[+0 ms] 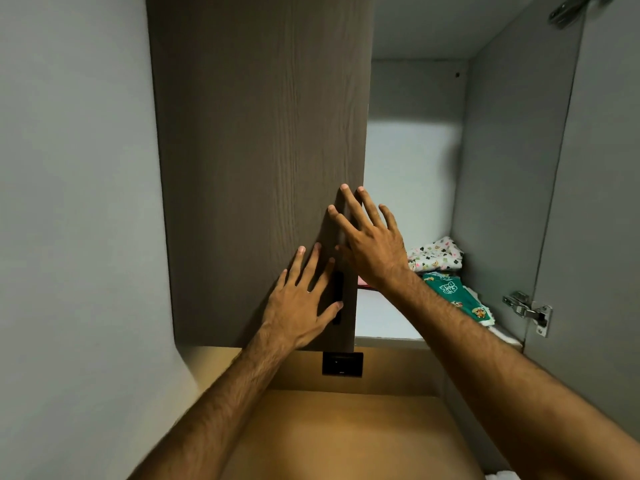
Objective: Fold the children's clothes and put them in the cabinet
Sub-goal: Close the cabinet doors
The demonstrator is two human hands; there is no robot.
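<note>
The brown wood-grain left cabinet door [256,161] fills the middle of the view. My left hand [304,303] lies flat on it with fingers spread, beside its dark handle [337,296]. My right hand [370,237] rests open against the door's right edge. Inside the open cabinet, on the white shelf [384,320], lie folded children's clothes: a white printed piece [438,252] at the back and a green cartoon-print piece [457,296] in front of it. A bit of pink fabric [363,281] peeks out behind my right wrist.
The right cabinet door [588,202] stands swung open, with a metal hinge [528,311] low on it and another at the top. A black switch plate [342,364] sits on the tan panel below the cabinet. A grey wall [76,202] is on the left.
</note>
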